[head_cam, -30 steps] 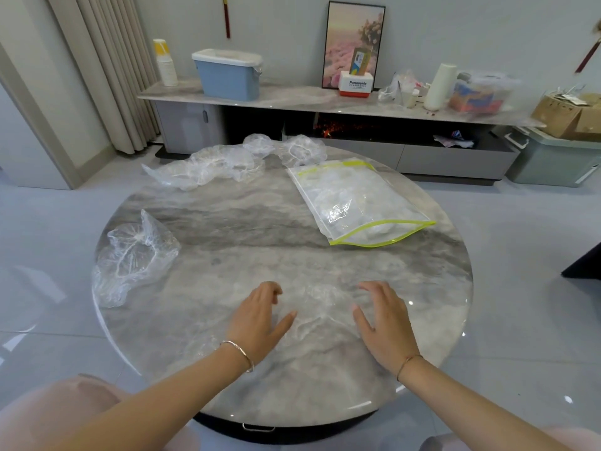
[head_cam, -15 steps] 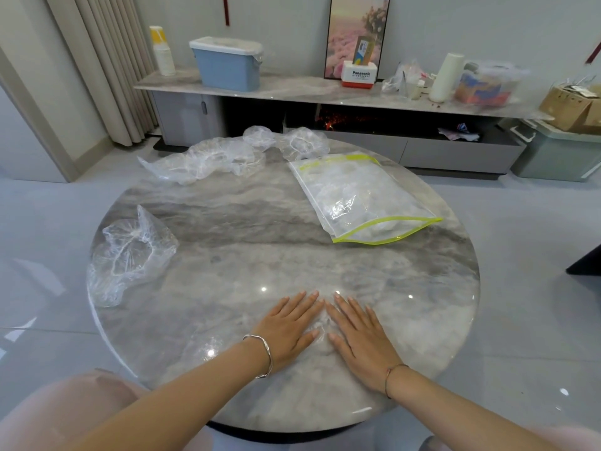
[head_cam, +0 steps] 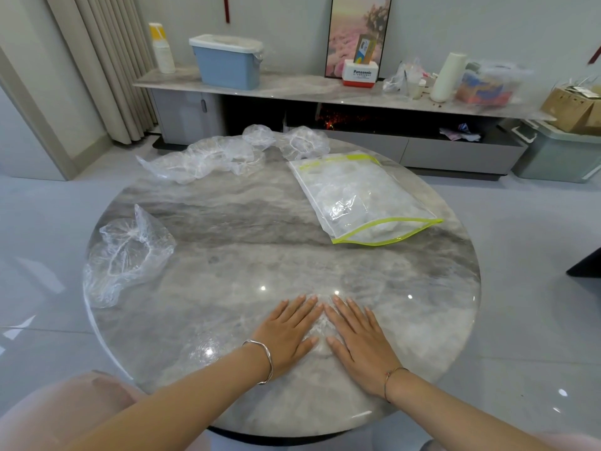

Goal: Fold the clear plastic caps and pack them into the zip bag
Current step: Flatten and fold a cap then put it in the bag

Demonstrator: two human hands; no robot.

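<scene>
Pressing: left hand [head_cam: 286, 333] and right hand [head_cam: 361, 336] lie flat, fingers straight, side by side on a cap [head_cam: 320, 323], likely squeezing out air before folding.
Cap's place: on the table [head_cam: 227, 255], nearer the person than the zip bag [head_cam: 361, 193].
Bag: mouth gapes toward the hands, likely for easy filling.
Waiting: loose cap [head_cam: 126, 255] well left of the bag, heap [head_cam: 208, 157] by its far end.
Unclear: the pressed cap's outline.

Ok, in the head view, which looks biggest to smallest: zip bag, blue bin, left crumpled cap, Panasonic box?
1. zip bag
2. crumpled cap
3. blue bin
4. Panasonic box
The bin and box stand farther back, so their real sizes stay unsure.
</scene>
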